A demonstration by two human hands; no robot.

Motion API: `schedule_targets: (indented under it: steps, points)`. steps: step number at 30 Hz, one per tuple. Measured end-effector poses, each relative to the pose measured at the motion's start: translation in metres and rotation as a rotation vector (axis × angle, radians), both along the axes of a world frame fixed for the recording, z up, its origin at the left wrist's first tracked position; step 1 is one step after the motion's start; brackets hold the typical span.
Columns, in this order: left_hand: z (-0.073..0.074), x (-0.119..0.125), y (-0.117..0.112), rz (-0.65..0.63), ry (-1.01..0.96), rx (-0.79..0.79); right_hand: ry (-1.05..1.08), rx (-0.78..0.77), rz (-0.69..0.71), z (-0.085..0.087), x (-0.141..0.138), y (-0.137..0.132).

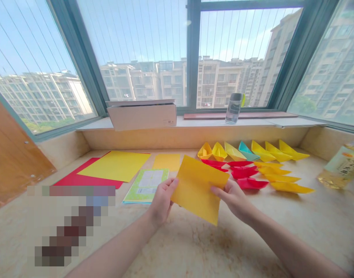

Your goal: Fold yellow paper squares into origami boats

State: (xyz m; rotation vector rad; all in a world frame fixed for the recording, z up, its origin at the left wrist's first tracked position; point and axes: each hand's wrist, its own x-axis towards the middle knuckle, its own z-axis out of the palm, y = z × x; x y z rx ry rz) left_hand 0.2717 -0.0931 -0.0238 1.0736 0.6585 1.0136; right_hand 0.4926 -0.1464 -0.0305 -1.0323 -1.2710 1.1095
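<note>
My left hand (162, 202) and my right hand (233, 199) hold a square of golden-yellow paper (198, 189) up by its opposite edges, above the marble counter (177, 247). The sheet shows a faint crease across it. Beyond my right hand stand several folded paper boats (252, 162) in rows of yellow, teal and red. To the left of my hands lie a red sheet (78, 173), a yellow sheet (113, 166), a smaller orange-yellow sheet (167, 162) and a green printed booklet (145, 185).
A cardboard box (142, 116) and a water bottle (233, 108) stand on the window sill. A bottle of yellow oil (341, 168) lies at the right edge. A wooden panel (12, 154) is at the left, and a pixelated patch (69, 224) covers part of the counter.
</note>
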Motion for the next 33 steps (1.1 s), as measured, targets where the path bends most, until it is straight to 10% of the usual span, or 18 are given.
schedule_targets:
  steps: [8,12,17,33]
  points:
    - [-0.003,0.004,-0.005,-0.063,-0.140,0.045,-0.278,0.160,-0.189,-0.013,-0.016,-0.009]
    - [-0.008,0.007,-0.005,-0.028,-0.079,-0.005,-0.671,0.445,-0.072,-0.018,-0.020,-0.014]
    - [-0.005,0.004,-0.008,-0.059,-0.081,0.028,-0.883,0.446,0.022,-0.017,-0.026,-0.019]
    - [0.003,0.000,-0.011,-0.148,-0.046,0.167,-0.868,0.424,-0.033,-0.021,-0.026,-0.021]
